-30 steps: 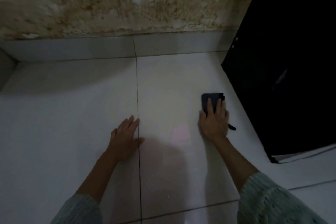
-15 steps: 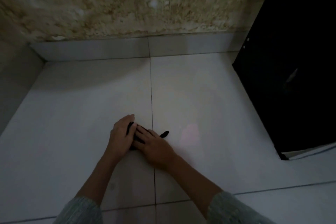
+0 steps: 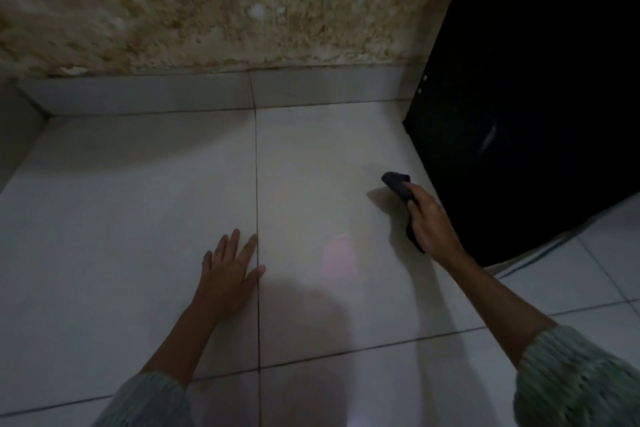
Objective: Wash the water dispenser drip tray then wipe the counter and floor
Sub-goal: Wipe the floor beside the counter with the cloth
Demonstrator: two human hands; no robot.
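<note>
The pale, glossy tiled floor fills my view, the black cabinet at its right edge; half a second ago both my hands met at the grout line, and now my right hand has swept the dark, soft, crumpled cloth beside the cabinet, fingers closed around it; floor-wiping seems well underway; my left hand lies flat, fingers spread, holding nothing.

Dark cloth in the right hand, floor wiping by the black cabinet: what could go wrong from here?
1. The right hand holds the dark cloth bunched, close to the black cabinet; a wide stroke may knock knuckles against its lower edge.
2. The left hand bears flat on the glossy floor tile; if the tile is damp, it could slip.
3. Dim light may hide missed patches.
</note>
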